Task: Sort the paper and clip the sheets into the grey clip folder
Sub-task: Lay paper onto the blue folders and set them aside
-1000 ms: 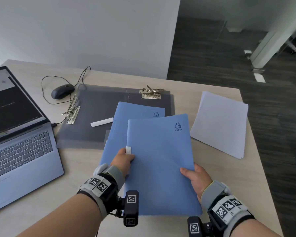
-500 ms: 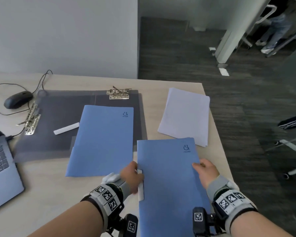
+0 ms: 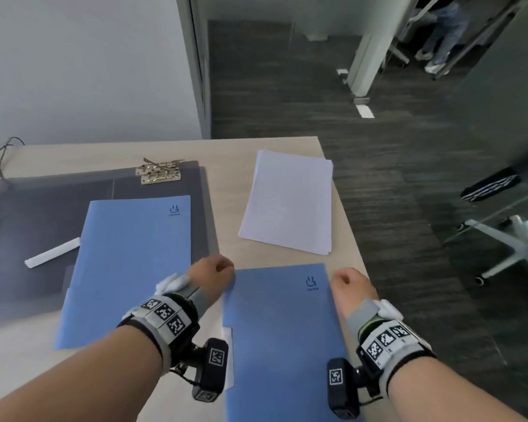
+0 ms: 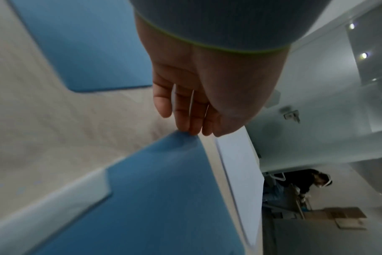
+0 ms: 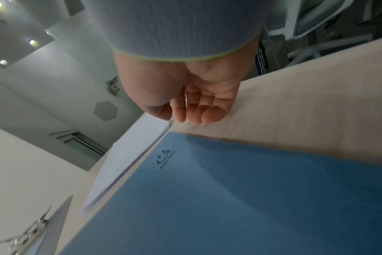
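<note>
1. Left hand [image 3: 209,277]: person is wearing a grey ribbed wrist cuff with lime-green edging.
2. Right hand [image 3: 349,286]: matching cuff.
3. Both wrists are carrying bands of black-and-white square markers.
4. Black camera modules, each marker-tagged, are hanging beneath both wrists.

Your head camera looks forward and down over the desk [image 3: 281,147] from above both wrists, taking in the floor beyond. Each wrist camera sits close under its palm, looking along the fingers at low angle — left hand [image 4: 199,89], right hand [image 5: 185,96]. All three views share the near blue folder [image 3: 281,330] and the white sheets [image 3: 290,202].
</note>
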`<state>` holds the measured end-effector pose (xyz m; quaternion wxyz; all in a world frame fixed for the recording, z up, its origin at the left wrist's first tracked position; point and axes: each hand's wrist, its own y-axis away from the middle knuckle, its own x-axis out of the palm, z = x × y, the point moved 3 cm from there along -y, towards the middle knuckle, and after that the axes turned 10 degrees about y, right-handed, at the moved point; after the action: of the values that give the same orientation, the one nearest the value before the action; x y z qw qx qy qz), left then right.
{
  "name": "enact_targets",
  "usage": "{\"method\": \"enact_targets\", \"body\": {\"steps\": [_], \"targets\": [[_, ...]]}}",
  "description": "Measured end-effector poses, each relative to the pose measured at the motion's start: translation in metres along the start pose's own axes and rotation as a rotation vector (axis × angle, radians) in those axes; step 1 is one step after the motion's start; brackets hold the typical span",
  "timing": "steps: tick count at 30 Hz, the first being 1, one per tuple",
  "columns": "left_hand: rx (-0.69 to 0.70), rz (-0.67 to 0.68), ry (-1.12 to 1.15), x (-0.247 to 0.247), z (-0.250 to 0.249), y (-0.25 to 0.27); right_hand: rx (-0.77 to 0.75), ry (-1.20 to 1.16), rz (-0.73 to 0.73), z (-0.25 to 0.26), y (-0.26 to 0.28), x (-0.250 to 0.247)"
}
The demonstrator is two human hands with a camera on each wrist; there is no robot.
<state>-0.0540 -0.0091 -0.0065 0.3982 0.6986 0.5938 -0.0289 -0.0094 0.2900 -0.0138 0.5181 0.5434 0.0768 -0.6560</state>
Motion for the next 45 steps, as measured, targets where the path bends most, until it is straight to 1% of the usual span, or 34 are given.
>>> {"method": "enact_targets", "body": {"steps": [1, 3, 6, 9, 11, 12, 16, 20, 24, 28, 30, 33, 35, 36, 38, 39, 42, 43, 45], "targets": [[0.019, -0.044, 0.084, -0.002, -0.005, -0.009, -0.014, -0.062, -0.003, 0.007, -0.004, 0.001], [0.020, -0.093, 0.161, 0.004, -0.020, -0.029, 0.002, -0.178, 0.006, 0.015, -0.020, 0.002], [-0.005, -0.096, 0.044, 0.013, -0.040, -0.054, 0.066, -0.311, 0.034, 0.027, -0.040, 0.002], [-0.062, -0.065, -0.134, 0.020, -0.052, -0.065, 0.056, -0.294, 0.053, 0.035, -0.055, 0.005], [-0.116, -0.028, -0.245, 0.023, -0.052, -0.069, 0.056, -0.281, 0.038, 0.035, -0.060, 0.006], [-0.139, -0.026, -0.263, 0.025, -0.050, -0.070, 0.055, -0.290, 0.027, 0.034, -0.062, 0.007], [-0.120, -0.060, -0.260, 0.034, -0.048, -0.068, 0.014, -0.362, 0.019, 0.032, -0.060, 0.004], [-0.081, -0.092, -0.246, 0.039, -0.049, -0.063, 0.030, -0.470, -0.026, 0.028, -0.060, 0.001], [-0.041, -0.097, -0.249, 0.041, -0.050, -0.061, 0.118, -0.678, 0.035, 0.030, -0.066, 0.000], [-0.037, -0.062, -0.236, 0.039, -0.050, -0.061, 0.147, -0.675, 0.051, 0.030, -0.076, 0.001], [-0.037, -0.068, -0.225, 0.039, -0.048, -0.061, 0.165, -0.709, 0.078, 0.030, -0.078, 0.002], [-0.019, -0.165, -0.108, 0.037, -0.046, -0.059, 0.221, -0.817, 0.109, 0.027, -0.075, 0.001], [-0.008, -0.236, 0.030, 0.031, -0.046, -0.057, 0.266, -0.906, 0.146, 0.023, -0.070, -0.001], [-0.008, -0.244, 0.114, 0.028, -0.046, -0.056, 0.281, -0.940, 0.167, 0.021, -0.066, -0.002], [-0.041, -0.208, 0.298, 0.024, -0.046, -0.054, 0.289, -0.979, 0.201, 0.015, -0.057, -0.003], [-0.083, -0.172, 0.390, 0.024, -0.046, -0.054, 0.288, -0.986, 0.218, 0.011, -0.054, -0.001], [-0.279, -0.042, 0.732, 0.028, -0.041, -0.056, 0.268, -0.965, 0.258, 0.005, -0.044, 0.005], [-0.310, -0.018, 0.804, 0.030, -0.040, -0.057, 0.256, -0.935, 0.261, 0.004, -0.041, 0.007], [-0.322, -0.013, 0.795, 0.030, -0.037, -0.058, 0.219, -0.820, 0.224, 0.004, -0.036, 0.008]]}}
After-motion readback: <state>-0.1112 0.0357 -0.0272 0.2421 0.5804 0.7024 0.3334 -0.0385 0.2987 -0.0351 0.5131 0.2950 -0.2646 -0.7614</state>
